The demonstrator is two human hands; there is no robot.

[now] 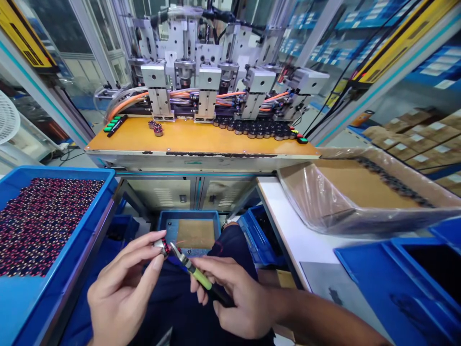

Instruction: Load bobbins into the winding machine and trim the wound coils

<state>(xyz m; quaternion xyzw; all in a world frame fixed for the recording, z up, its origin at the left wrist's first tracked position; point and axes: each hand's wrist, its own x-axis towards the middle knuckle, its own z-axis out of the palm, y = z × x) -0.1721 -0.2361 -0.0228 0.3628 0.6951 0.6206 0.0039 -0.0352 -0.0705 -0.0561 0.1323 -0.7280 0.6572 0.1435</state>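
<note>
- Head view, workpiece location: the small round part (160, 244) is raised above the person's lap, in front of the blue tray (189, 212), with its silvery metal face toward the left.
- Head view, left hand (124, 283): narrow pinch; I see the thumb below and the fingers above, holding the part by its edge.
- Head view, right hand (239, 294): wrapped around the green-and-black handles of the pliers (202, 278). Their tip is at the part's red-and-black side; I cannot tell whether it touches.
- Head view, handling, part: I judge it light, with a stiff metal shell that could be slippery to bare fingertips. I treat the red-and-black side as the more fragile area.
- Head view, grip point, part: I recommend the metal rim, thumb opposed to fingers, leaving the red-and-black side exposed.
- Head view, handling, pliers: I judge them rigid and heavier than the part. I recommend holding the handles well behind the pivot.
- Head view, surroundings: similar parts fill much of the blue bin (21, 294) at left; dark round parts (252, 129) stand in rows on the orange table (194, 142).
</note>
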